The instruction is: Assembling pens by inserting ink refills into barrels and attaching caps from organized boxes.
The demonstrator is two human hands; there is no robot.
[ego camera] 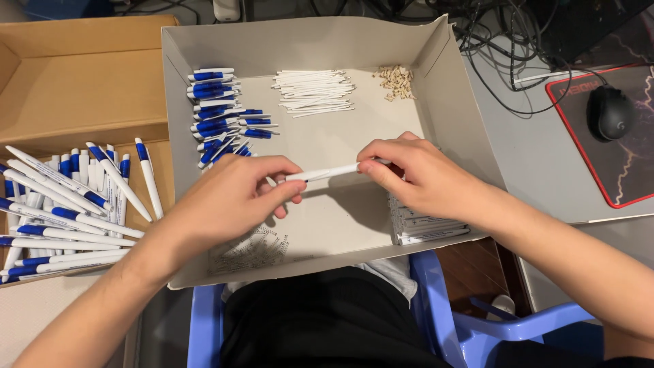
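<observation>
Both hands hold one white pen barrel [332,172] level above a shallow white cardboard tray [449,88]. My left hand [235,197] pinches its left end, and my right hand [415,174] pinches its right end. In the tray lie blue and white pen caps [218,109] at the far left, thin white refills [313,90] in the far middle, and small beige parts [396,82] at the far right. Small springs [255,245] lie by my left wrist. More white barrels [426,226] are stacked under my right wrist.
A brown cardboard box [82,88] on the left holds several finished blue and white pens [68,204]. On the right sit a black mouse [608,112] on a red-edged pad [633,170] and tangled black cables [504,41]. A blue plastic chair [436,307] is below.
</observation>
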